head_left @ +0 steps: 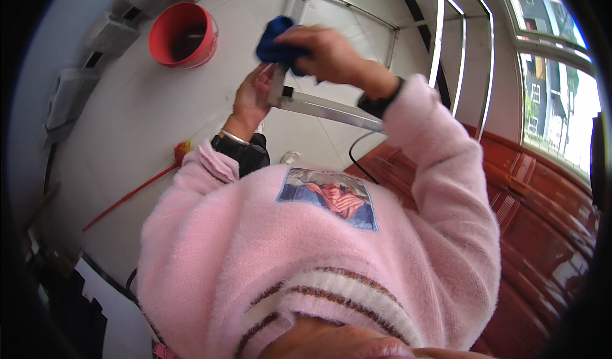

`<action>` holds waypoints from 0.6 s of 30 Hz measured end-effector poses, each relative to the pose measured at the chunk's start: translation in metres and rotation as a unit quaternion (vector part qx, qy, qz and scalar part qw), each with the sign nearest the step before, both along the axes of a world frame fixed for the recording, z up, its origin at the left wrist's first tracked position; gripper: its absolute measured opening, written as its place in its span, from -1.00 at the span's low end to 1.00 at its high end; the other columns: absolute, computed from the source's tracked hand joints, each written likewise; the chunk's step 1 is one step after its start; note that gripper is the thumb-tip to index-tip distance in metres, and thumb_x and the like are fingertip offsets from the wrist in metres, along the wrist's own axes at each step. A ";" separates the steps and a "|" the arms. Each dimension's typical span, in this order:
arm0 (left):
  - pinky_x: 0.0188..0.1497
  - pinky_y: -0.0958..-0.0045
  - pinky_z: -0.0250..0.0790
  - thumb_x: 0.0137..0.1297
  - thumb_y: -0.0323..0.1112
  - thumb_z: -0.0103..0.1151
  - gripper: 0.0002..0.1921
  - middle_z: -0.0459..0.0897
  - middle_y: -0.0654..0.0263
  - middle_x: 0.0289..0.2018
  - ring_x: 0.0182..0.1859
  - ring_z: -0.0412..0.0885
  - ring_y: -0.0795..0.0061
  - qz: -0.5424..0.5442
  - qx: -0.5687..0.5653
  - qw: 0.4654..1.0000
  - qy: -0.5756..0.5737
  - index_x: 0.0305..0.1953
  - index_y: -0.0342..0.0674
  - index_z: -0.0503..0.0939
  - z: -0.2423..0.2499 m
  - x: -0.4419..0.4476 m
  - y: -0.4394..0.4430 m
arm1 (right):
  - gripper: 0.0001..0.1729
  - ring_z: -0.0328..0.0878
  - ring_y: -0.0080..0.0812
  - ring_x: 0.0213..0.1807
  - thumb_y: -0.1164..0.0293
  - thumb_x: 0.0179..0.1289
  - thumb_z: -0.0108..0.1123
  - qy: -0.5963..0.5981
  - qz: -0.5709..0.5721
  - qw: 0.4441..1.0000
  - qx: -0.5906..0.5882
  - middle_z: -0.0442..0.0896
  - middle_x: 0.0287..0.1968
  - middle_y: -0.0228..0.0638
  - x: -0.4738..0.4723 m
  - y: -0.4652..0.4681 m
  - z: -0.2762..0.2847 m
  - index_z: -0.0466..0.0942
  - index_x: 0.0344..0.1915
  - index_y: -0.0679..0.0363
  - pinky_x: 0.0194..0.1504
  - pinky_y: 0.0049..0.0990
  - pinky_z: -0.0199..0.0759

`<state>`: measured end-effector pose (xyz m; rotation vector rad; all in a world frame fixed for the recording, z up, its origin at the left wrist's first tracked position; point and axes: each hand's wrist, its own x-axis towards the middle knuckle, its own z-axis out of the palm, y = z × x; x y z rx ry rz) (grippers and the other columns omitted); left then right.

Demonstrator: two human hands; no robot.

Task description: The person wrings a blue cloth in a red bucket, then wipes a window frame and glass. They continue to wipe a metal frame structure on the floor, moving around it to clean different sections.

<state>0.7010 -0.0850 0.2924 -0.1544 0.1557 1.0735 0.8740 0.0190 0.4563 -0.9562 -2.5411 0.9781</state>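
Note:
A blue cloth [276,43] is bunched under my right hand [327,53], which presses it on a square metal tube of a frame [330,110]. Motion blurs that hand a little. Just below the cloth, my left hand [253,91] grips the upright tube near the frame's corner, where a dark square opening shows. Part of the tube is hidden behind the cloth and fingers.
A red bucket [184,36] with dark contents stands on the tiled floor at upper left. A red-handled tool [131,196] lies left of me. Grey blocks [71,96] line the left wall. Shiny metal rails [461,62] rise at right, near red-brown wooden panelling [535,206] and a window.

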 end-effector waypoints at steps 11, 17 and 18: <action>0.41 0.18 0.11 0.46 -0.23 0.01 -0.50 0.38 0.11 0.28 0.29 0.37 0.22 0.184 0.324 0.503 0.780 0.33 -0.26 0.27 0.063 -0.002 -0.010 | -0.55 0.63 -0.42 -0.31 0.44 0.01 0.12 0.152 0.005 0.945 -0.290 0.74 -0.26 -0.22 0.169 -0.168 0.012 0.68 -0.04 0.19 -0.18 -0.50 0.54; 0.38 0.16 0.14 0.38 -0.22 0.08 -0.48 0.22 0.04 0.34 0.38 0.21 0.05 0.129 0.397 0.205 0.885 0.32 -0.20 0.32 0.064 0.024 -0.006 | -0.51 0.54 -0.57 -0.18 0.51 0.08 0.06 0.241 -0.351 0.832 -0.355 0.70 -0.17 -0.34 0.274 -0.305 -0.078 0.60 0.07 0.25 -0.03 -0.55 0.47; 0.38 0.16 0.13 0.38 -0.23 0.05 -0.49 0.21 0.05 0.35 0.38 0.21 0.05 0.127 0.398 0.187 0.889 0.32 -0.18 0.32 0.063 0.026 -0.005 | -0.50 0.54 -0.58 -0.15 0.53 0.09 0.04 0.255 -0.435 0.792 -0.344 0.69 -0.16 -0.36 0.291 -0.316 -0.091 0.58 0.09 0.25 0.00 -0.55 0.47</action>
